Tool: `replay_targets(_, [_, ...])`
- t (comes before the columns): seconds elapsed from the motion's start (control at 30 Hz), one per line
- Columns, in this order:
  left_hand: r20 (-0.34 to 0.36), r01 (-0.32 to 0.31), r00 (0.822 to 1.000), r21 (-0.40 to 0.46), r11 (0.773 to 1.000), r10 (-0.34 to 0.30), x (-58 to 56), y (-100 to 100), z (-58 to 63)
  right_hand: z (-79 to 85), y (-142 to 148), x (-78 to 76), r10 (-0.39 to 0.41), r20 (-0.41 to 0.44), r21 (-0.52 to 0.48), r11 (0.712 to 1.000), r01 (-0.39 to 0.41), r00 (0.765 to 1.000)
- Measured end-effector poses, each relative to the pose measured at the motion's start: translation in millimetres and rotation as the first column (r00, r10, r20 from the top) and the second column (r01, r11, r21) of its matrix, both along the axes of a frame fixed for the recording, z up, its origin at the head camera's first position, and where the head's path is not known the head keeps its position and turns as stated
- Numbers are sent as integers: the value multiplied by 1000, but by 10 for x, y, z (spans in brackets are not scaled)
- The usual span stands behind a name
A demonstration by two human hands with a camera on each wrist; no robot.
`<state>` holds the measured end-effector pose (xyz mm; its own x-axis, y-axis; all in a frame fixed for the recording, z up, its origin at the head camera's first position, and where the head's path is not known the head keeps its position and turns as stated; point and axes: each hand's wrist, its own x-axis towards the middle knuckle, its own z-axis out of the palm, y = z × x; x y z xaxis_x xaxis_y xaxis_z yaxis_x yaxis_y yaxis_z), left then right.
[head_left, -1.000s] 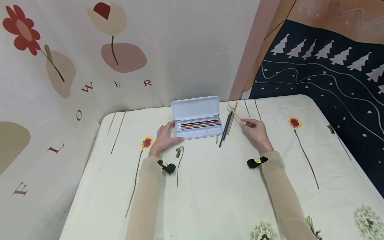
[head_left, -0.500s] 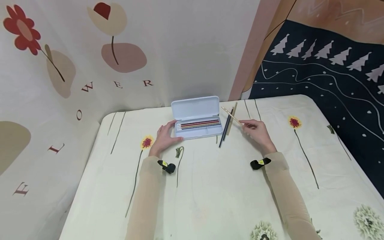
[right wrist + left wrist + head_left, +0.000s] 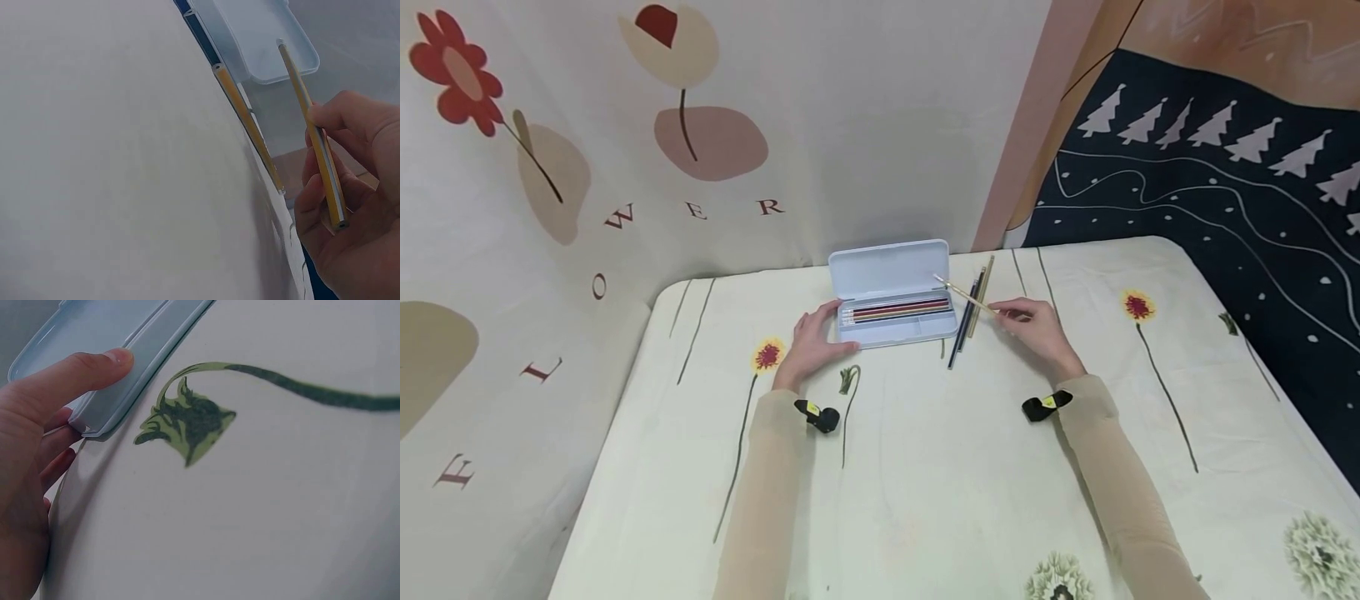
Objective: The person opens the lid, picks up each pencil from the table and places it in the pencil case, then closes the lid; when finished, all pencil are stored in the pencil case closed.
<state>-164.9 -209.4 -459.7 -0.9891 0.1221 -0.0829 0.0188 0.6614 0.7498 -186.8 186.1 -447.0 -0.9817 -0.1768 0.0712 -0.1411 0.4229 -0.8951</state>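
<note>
A light blue pencil case [image 3: 886,272] stands with its lid raised, several striped pencils [image 3: 895,312] lying in its rear compartment. My left hand [image 3: 809,352] grips its left end; in the left wrist view the thumb [image 3: 106,369] presses on the front rim and the fingers curl round the side. My right hand [image 3: 1036,330] pinches a yellow pencil [image 3: 300,87] with a silvery stripe. Its white-tipped end points left, over the right part of the case in the head view. Beneath it, dark blue pencils [image 3: 956,350] and a gold pencil [image 3: 977,317] lie beside the case.
A white cloth with printed flowers [image 3: 767,356] covers the table. Behind the table hangs a pale curtain [image 3: 865,150] with flower prints, and a dark cloth with trees [image 3: 1187,192] hangs at the right. Each sleeve cuff carries a small black camera [image 3: 822,419].
The pencil in my right hand has swung leftward, its white-tipped end going from above the loose pencils to over the case. The right hand has shifted slightly left; the left hand stays on the case.
</note>
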Motion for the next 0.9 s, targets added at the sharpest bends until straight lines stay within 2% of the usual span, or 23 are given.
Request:
replay_targets(0.53, [7, -1, 1000, 4, 1000, 1, -7, 5, -3, -20, -209, -100, 88, -21, -32, 996, -89, 996])
replay_targets(0.77, [-3, 1, 1000, 10, 1000, -1, -7, 8, -3, 339, -376, 75, 141, -40, -24, 989, -143, 989])
replay_targets(0.9, [-2, 2, 1000, 9, 1000, -2, -5, 6, -6, 342, -436, 64, 141, -21, -9, 990, -141, 990])
